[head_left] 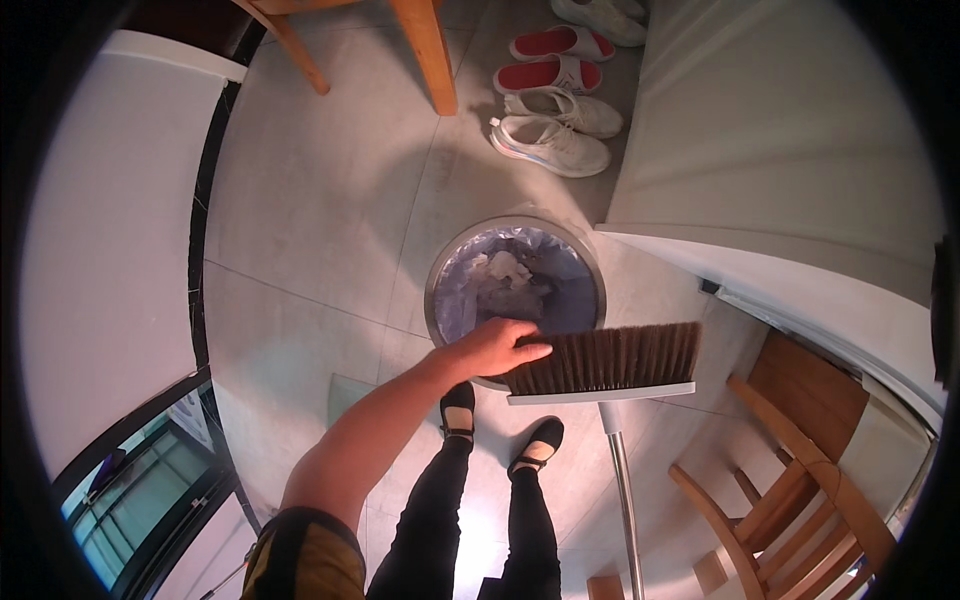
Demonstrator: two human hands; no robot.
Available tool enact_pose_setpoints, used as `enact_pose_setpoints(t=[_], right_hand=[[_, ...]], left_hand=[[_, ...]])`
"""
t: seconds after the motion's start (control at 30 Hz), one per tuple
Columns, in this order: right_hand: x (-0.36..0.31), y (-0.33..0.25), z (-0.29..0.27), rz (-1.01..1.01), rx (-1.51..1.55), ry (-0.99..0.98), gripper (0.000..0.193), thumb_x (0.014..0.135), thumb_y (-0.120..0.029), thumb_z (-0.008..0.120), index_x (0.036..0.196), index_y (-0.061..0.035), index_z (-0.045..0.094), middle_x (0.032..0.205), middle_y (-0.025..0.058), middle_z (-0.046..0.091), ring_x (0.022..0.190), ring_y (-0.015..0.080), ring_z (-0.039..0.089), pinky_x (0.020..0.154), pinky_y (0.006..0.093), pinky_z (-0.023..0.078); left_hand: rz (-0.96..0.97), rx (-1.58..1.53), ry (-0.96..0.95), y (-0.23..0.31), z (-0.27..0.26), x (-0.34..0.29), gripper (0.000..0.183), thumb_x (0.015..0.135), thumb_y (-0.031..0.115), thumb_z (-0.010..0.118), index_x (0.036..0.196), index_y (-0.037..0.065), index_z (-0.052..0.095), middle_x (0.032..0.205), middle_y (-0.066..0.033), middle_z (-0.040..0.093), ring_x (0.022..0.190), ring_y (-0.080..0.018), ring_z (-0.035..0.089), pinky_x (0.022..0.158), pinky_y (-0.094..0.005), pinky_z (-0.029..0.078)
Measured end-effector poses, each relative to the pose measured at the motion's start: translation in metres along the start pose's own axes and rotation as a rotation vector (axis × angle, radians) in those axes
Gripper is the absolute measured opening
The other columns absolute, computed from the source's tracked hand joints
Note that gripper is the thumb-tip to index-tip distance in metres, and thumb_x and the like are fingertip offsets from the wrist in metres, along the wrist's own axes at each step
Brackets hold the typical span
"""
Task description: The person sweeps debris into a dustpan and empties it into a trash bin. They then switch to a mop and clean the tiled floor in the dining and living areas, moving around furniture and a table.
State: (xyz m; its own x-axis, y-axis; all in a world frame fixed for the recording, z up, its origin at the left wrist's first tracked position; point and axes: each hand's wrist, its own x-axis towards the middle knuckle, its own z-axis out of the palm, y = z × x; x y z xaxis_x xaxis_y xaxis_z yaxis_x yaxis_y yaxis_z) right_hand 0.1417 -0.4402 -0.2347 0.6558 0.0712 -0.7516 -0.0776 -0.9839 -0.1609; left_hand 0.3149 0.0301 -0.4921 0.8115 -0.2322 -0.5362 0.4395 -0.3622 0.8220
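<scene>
We reach our left hand [495,347] over the near edge of a round, grey-rimmed bin [432,290] lined with a pale bluish-purple plastic bag [570,300]. Its fingers are curled at the left end of the dark brown bristles of a broom [620,358], with the thumb lying against them; we cannot tell whether they pinch the bristles or only brush them. Our right hand is out of view, so we cannot tell how its fingers stand.

The broom head is upturned at the near right side of the bin, its bristles partly overlapping the rim from our view. Its straight, light grey bar [600,394] runs below the bristles, and its shiny metal handle [624,490] drops away from the bin toward us. Inside the bin lies crumpled whitish waste [507,268].

Our black strapped shoes [540,440] stand on the grey tiled floor [320,190] just on the near side of the bin. Beyond it sit white lace-up sneakers [552,146] and red-and-white slippers [548,74]. A brown slatted wooden chair [800,510] stands to its near right.
</scene>
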Motion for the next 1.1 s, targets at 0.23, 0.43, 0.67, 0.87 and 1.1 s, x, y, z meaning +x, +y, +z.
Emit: enact_pose_setpoints(t=[0.23, 0.43, 0.67, 0.87, 1.1], right_hand=[[-0.004, 0.006, -0.004, -0.035, -0.150, -0.040, 0.017, 0.076, -0.025, 0.052, 0.073, -0.0089, 0.047, 0.050, 0.0074, 0.045, 0.039, 0.0207, 0.042, 0.036, 0.0325, 0.032], [0.001, -0.009, 0.002, 0.069, -0.104, -0.031, 0.020, 0.076, -0.026, 0.051, 0.072, -0.0083, 0.044, 0.050, 0.0112, 0.044, 0.040, 0.0263, 0.042, 0.038, 0.0367, 0.034], [0.002, -0.023, -0.007, 0.188, -0.107, -0.178, 0.020, 0.076, -0.027, 0.050, 0.072, -0.0088, 0.044, 0.053, 0.0128, 0.047, 0.047, 0.0284, 0.048, 0.042, 0.0376, 0.037], [0.011, -0.038, -0.018, 0.210, -0.079, -0.163, 0.021, 0.076, -0.029, 0.050, 0.074, -0.0092, 0.044, 0.055, 0.0129, 0.049, 0.048, 0.0308, 0.047, 0.045, 0.0388, 0.038], [0.008, -0.050, -0.022, 0.330, -0.096, -0.117, 0.024, 0.076, -0.034, 0.048, 0.076, -0.0104, 0.046, 0.059, 0.0137, 0.051, 0.055, 0.0330, 0.050, 0.048, 0.0410, 0.039]], left_hand=[[-0.183, 0.314, 0.496, -0.027, -0.015, 0.012, 0.021, 0.075, 0.026, 0.051, 0.073, 0.006, 0.055, 0.071, -0.0158, 0.055, 0.068, -0.0304, 0.054, 0.061, -0.0370, 0.042], [0.242, 0.041, 0.239, 0.015, 0.018, 0.004, 0.029, 0.065, 0.030, 0.061, 0.079, 0.005, 0.056, 0.074, -0.0148, 0.056, 0.073, -0.0257, 0.055, 0.065, -0.0327, 0.043], [0.172, 0.270, 0.745, 0.005, -0.017, 0.005, 0.011, 0.069, 0.012, 0.055, 0.078, 0.005, 0.056, 0.084, -0.0108, 0.054, 0.074, -0.0266, 0.053, 0.061, -0.0347, 0.042], [-0.091, 0.934, 0.028, -0.052, 0.006, -0.042, 0.016, 0.068, 0.021, 0.052, 0.080, 0.015, 0.060, 0.087, -0.0031, 0.054, 0.087, -0.0170, 0.050, 0.077, -0.0301, 0.038], [0.481, 0.139, 0.487, 0.050, -0.010, -0.033, 0.025, 0.076, 0.015, 0.049, 0.099, 0.005, 0.050, 0.092, -0.0104, 0.052, 0.088, -0.0259, 0.049, 0.080, -0.0362, 0.037]])
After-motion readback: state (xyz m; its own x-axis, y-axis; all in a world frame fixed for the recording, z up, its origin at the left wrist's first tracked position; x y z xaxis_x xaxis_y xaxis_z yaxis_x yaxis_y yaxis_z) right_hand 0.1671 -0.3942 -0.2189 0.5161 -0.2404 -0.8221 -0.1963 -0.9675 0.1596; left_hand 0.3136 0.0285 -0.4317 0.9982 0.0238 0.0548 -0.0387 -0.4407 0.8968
